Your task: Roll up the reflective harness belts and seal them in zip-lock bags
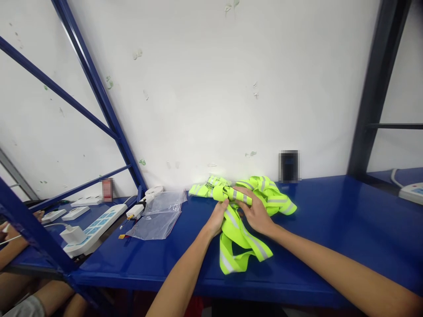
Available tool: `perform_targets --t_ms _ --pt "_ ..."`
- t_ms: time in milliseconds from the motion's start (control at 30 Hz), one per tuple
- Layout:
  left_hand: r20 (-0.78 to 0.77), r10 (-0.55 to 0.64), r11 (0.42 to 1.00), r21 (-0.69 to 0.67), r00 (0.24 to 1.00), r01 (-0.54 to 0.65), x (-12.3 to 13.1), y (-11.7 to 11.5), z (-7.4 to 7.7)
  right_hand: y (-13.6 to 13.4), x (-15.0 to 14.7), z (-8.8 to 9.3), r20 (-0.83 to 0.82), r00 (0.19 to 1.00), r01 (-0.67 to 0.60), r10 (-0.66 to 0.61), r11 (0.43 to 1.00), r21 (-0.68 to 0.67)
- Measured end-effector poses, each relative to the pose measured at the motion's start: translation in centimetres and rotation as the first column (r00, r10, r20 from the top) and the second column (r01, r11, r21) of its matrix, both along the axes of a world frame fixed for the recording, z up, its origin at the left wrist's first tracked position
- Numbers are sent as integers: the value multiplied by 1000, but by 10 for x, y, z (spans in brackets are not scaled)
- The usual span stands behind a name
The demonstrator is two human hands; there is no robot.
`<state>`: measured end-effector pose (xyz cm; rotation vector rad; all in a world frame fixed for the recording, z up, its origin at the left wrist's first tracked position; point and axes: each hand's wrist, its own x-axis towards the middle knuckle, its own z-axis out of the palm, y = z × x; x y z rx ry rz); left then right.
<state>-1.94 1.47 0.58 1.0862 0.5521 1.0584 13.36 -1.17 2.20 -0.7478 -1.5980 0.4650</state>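
Observation:
A neon-yellow reflective vest (243,240) with grey stripes lies bunched on the blue table (330,229), part of it trailing toward the front edge. My left hand (217,218) grips a rolled part of the vest from the left, fingers curled round it. My right hand (253,209) rests on the same rolled part from the right, fingers closed over the fabric. More folded yellow straps (205,188) lie just behind, near the wall.
Clear plastic zip bags (158,218) lie left of the vest. A white power strip (95,229) with a plugged charger, a small white fan (153,190) and more strips sit at the far left. Another person's arms (13,246) show at the left edge. Blue shelf posts stand at both sides.

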Motion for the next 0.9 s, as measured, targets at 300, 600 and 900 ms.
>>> perform_targets --t_ms 300,600,900 --pt "116 1 980 -199 993 23 -6 -5 18 17 21 -6 331 943 -45 -40 968 247" --pt "-38 51 985 -165 998 -57 -23 0 20 7 29 4 458 885 -150 85 983 108" --pt "-56 41 996 80 998 -36 -28 2 18 6 26 24 -344 874 -484 343 678 -554"
